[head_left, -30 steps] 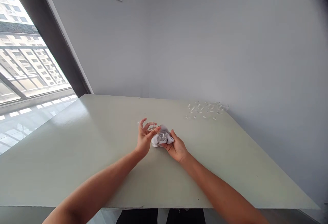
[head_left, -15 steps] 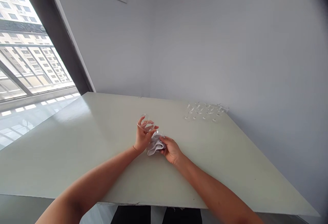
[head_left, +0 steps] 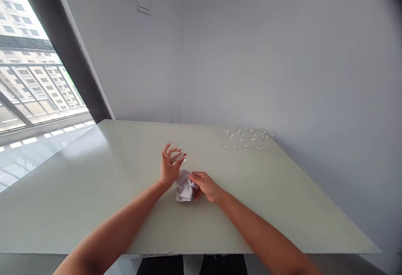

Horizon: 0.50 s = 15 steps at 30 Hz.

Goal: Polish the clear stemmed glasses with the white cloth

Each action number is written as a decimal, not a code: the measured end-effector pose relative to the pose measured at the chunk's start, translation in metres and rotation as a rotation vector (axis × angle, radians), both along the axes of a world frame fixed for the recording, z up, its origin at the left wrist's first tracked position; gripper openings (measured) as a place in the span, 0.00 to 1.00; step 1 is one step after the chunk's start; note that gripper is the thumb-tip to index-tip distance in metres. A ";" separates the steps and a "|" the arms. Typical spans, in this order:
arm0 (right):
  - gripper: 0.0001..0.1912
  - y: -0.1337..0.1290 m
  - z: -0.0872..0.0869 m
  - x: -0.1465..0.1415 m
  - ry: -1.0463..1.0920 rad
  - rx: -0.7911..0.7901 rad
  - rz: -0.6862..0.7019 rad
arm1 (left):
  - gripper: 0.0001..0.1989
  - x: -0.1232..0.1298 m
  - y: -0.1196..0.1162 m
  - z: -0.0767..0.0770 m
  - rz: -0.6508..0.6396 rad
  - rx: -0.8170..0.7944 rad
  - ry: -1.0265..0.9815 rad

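My left hand (head_left: 170,168) is closed around a clear stemmed glass (head_left: 172,151), its bowl tilted up and to the left above the table. The glass's lower part is hard to make out behind the fingers. My right hand (head_left: 205,186) grips a crumpled white cloth (head_left: 184,188) between thumb and fingers, low over the table just right of my left wrist. A small gap shows between the cloth and the glass.
Several clear stemmed glasses (head_left: 248,136) stand upright in a cluster at the table's far right, near the wall. The pale table (head_left: 109,174) has its front edge close to my legs. A window with a railing (head_left: 40,82) is at the left.
My left hand has moved slightly left with the glass. My right hand has drawn the cloth down and away from the glass, so the two are now apart. The view has shifted a little.
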State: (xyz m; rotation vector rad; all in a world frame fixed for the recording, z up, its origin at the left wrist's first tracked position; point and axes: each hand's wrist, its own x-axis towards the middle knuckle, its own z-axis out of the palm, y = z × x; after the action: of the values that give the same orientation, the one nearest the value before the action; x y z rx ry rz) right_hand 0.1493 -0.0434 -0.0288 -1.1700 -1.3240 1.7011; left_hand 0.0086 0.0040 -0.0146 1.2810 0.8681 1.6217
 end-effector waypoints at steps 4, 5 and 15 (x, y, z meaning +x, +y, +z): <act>0.17 0.000 0.016 0.016 -0.527 0.540 -0.216 | 0.29 -0.003 0.002 0.003 0.027 -0.017 0.036; 0.16 0.002 0.021 0.020 -0.628 0.648 -0.311 | 0.29 -0.002 0.000 0.003 0.021 -0.017 0.046; 0.12 0.023 0.028 0.000 -0.624 0.883 -0.308 | 0.32 0.023 -0.017 0.011 -0.088 -0.125 -0.046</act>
State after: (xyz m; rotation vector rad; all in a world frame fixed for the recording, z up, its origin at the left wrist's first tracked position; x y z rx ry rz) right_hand 0.1497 -0.0206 -0.0012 -1.2688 -1.8501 0.3945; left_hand 0.0317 -0.0131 -0.0034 1.1745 0.8600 1.4986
